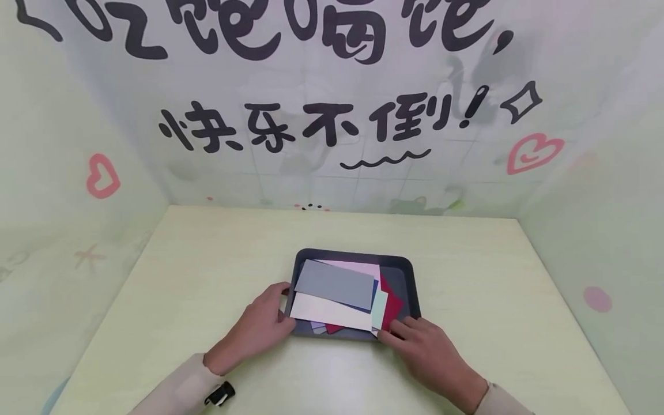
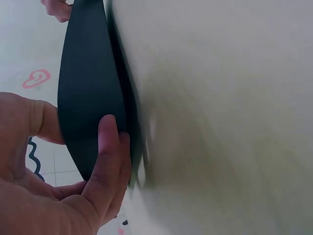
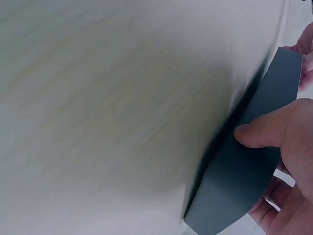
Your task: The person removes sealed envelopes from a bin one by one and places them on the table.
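Observation:
A dark grey tray (image 1: 358,253) holds several paper cards, loosely overlapped. On top lies a grey card (image 1: 334,283), partly over a cream card (image 1: 332,312); pink, blue, mint and red cards (image 1: 392,305) show beneath. My left hand (image 1: 261,320) grips the tray's left side near the front corner. In the left wrist view its fingertips (image 2: 108,132) press the dark outer wall. At the front right corner my right hand (image 1: 430,351) holds the tray, its thumb (image 3: 257,132) on the outer wall and its fingers curled over the rim.
The tray stands on a pale wooden table (image 1: 218,248). Around it rise printed walls, with black lettering on the back wall (image 1: 306,127) and pink hearts at either side. A black clip-like object (image 1: 220,394) sits at my left sleeve.

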A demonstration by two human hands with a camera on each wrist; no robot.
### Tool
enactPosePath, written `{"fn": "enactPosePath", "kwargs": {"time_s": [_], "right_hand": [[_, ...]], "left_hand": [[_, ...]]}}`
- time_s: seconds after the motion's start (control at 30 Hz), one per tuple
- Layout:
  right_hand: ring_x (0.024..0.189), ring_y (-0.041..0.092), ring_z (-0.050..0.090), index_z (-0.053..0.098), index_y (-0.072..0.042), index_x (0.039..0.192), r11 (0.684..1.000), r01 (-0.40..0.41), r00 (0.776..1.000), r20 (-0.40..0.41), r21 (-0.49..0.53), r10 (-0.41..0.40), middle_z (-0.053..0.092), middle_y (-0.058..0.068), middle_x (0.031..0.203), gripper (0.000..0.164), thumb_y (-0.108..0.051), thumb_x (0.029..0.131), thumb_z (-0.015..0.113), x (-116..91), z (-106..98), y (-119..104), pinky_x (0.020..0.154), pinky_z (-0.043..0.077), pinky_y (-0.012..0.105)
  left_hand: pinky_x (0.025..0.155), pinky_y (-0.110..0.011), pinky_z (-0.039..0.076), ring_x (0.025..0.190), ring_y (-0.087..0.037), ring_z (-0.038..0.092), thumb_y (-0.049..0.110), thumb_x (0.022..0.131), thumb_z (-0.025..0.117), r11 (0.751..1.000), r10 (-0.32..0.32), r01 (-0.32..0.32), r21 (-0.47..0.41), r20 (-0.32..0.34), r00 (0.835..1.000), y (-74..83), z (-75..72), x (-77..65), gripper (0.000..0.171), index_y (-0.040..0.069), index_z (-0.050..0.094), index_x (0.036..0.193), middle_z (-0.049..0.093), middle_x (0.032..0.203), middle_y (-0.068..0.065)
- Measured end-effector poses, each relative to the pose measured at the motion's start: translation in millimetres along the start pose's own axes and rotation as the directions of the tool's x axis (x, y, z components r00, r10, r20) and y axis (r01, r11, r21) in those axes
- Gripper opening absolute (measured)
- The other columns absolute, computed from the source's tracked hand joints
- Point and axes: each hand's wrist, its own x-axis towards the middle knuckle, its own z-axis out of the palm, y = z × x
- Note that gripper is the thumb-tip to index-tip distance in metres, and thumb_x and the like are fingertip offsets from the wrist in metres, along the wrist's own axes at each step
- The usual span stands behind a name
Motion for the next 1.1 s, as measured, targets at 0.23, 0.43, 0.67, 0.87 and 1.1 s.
{"fn": "enactPosePath", "kwargs": {"time_s": [0.23,0.43,0.67,0.87,1.1], "right_hand": [[0.075,0.01,0.05,0.061,-0.029,0.121,0.999,0.038,0.999,0.013,0.022,-0.039,0.058,-0.007,0.095,0.055,-0.021,0.073,0.086,-2,-3,-10,0.067,0.045,0.025],[0.074,0.009,0.049,0.061,-0.028,0.122,0.996,0.081,0.997,-0.004,0.035,-0.081,0.058,-0.007,0.093,0.054,-0.018,0.074,0.084,-4,-2,-14,0.066,0.044,0.025],[0.074,0.007,0.048,0.059,-0.027,0.12,0.991,0.126,0.992,0.019,0.049,-0.127,0.059,-0.009,0.095,0.049,-0.017,0.077,0.082,-4,3,-14,0.063,0.041,0.022],[0.077,0.006,0.047,0.059,-0.027,0.122,0.985,0.136,0.989,0.036,0.103,-0.141,0.057,-0.01,0.097,0.045,-0.018,0.082,0.078,-1,1,-14,0.064,0.042,0.022],[0.085,0.005,0.044,0.064,-0.025,0.115,0.969,0.141,0.99,-0.039,0.204,-0.136,0.052,-0.013,0.102,0.027,-0.035,0.09,0.068,18,-17,-4,0.072,0.042,0.022]], "left_hand": [[0.064,-0.026,0.045,0.075,-0.006,0.054,0.012,0.079,0.064,1.0,-0.025,0.025,-0.008,0.002,1.0,-4.7,0.2,-18.4,0.067,0.003,0.042,0.142,0.052,0.099,0.002],[0.063,-0.025,0.045,0.074,-0.005,0.053,0.012,0.078,0.065,0.999,-0.042,0.042,-0.01,0.005,0.999,-6.4,2.4,-26.1,0.073,0.005,0.038,0.146,0.052,0.105,0.001],[0.064,-0.026,0.045,0.079,-0.007,0.055,0.011,0.077,0.066,1.0,-0.029,0.029,-0.007,-0.005,1.0,-8.4,6.1,-30.1,0.081,0.005,0.034,0.151,0.051,0.127,-0.006],[0.065,-0.025,0.045,0.08,-0.005,0.055,0.009,0.076,0.065,1.0,-0.015,0.015,0.014,-0.024,1.0,-9.5,5.6,-35.0,0.081,0.006,0.034,0.151,0.048,0.132,-0.005],[0.065,-0.025,0.045,0.083,-0.004,0.055,0.009,0.077,0.064,1.0,-0.006,0.007,0.023,-0.038,0.999,-11.8,5.6,-37.5,0.081,0.007,0.033,0.151,0.046,0.135,-0.004]]}}
